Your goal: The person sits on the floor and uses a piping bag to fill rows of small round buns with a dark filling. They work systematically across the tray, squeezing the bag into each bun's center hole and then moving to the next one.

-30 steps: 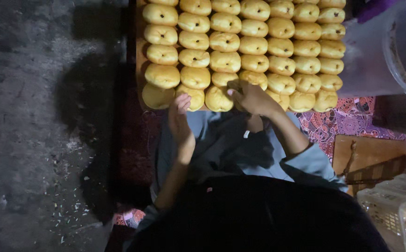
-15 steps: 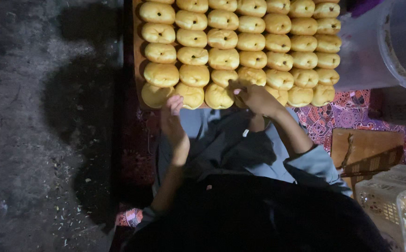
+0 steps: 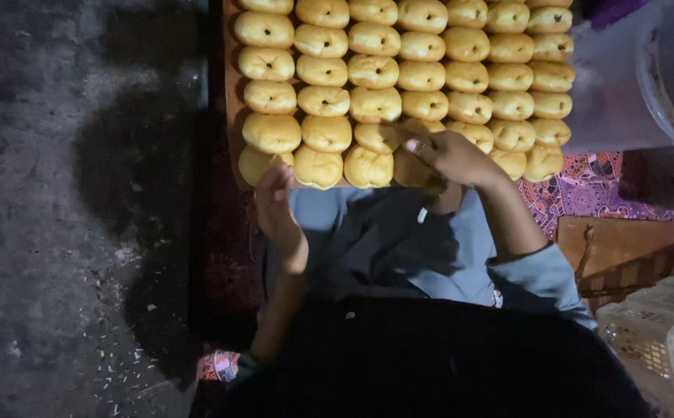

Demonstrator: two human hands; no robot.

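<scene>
Nearest the camera, a grey-blue garment [image 3: 399, 240] is spread over the lap. Just beyond it, the left hand [image 3: 277, 205] is held loosely open, empty, at the near edge of the wooden tray [image 3: 231, 101], touching a bun there. The right hand [image 3: 449, 155] is laid over the yellow buns [image 3: 399, 73] in the front rows, fingers pinched together; whether one is gripped cannot be told.

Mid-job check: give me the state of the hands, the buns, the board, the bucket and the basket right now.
Left hand: open, fingers by the board's near edge, holding nothing.
Right hand: resting on buns in the front rows; grip unclear.
Buns: packed in tidy rows, most with a dark dot on top.
Board: fully loaded.
Bucket: lying on its side, opening in view.
Basket: upright; contents too dim to tell.
</scene>
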